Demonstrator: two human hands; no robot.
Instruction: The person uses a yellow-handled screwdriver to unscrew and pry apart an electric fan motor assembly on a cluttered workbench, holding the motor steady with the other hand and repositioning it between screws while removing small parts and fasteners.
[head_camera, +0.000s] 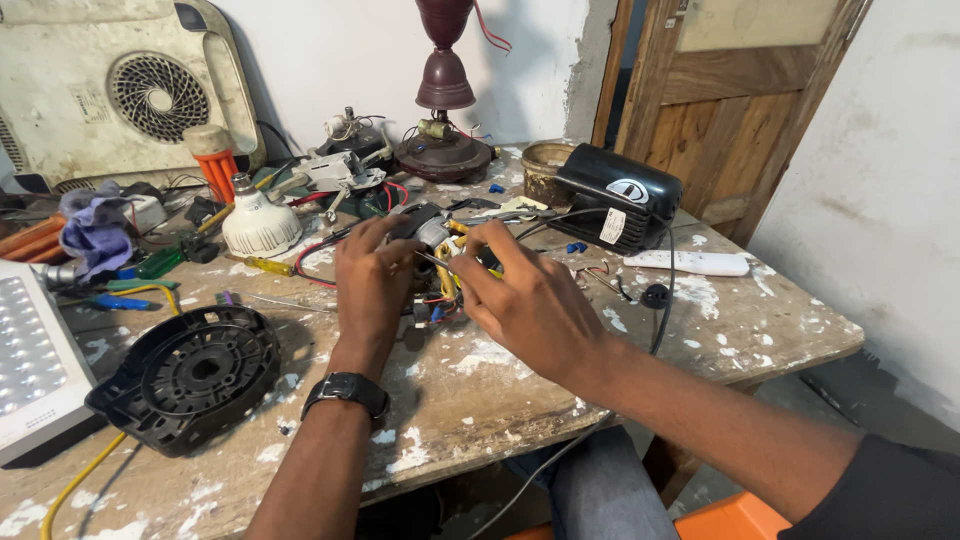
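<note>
My left hand (370, 285) grips a small electrical part (428, 228) with a black and silver body and red, yellow and black wires hanging from it, held just above the worn wooden table (730, 330). A black watch sits on that wrist. My right hand (525, 300) holds a thin metal tool (436, 262) whose tip points left into the wires under the part. Both hands meet at the middle of the table, and much of the part is hidden by my fingers.
A round black plastic housing (190, 375) lies front left beside a white LED panel (30, 360). A white bulb (258, 222), screwdrivers, a purple cloth (95, 230), a lamp base (443, 150), a black device (615, 195) and a white remote (690, 263) crowd the back.
</note>
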